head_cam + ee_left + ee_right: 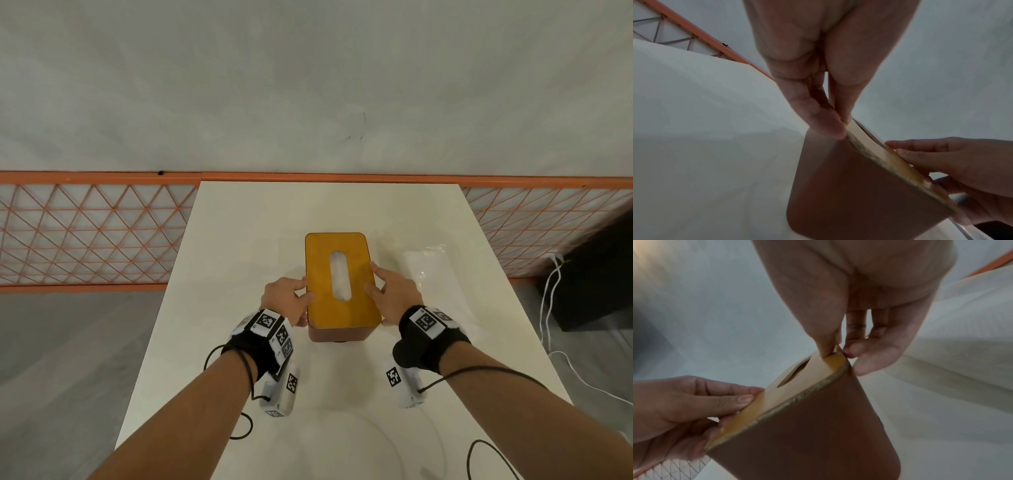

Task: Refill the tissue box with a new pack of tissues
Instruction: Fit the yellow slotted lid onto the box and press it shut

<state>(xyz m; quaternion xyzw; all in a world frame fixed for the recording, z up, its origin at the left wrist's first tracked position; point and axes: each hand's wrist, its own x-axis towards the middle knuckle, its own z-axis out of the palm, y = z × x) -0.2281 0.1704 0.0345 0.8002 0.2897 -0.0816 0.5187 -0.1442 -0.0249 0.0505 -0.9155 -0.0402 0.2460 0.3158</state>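
- We think this is a staged recording room or test space, not a lived-in home, though we cannot tell the exact kind.
- The landmark is the white table: plain, glossy, and pushed against the wall.
- Behind the table we see a bare grey-white wall, with only small dark marks on it.
- Along the foot of this wall, to the left and right of the table, runs an orange mesh fence with a diamond pattern.
- Right of the table, white cables hang down beside a black box on the floor.
- Under the table we see a grey floor.
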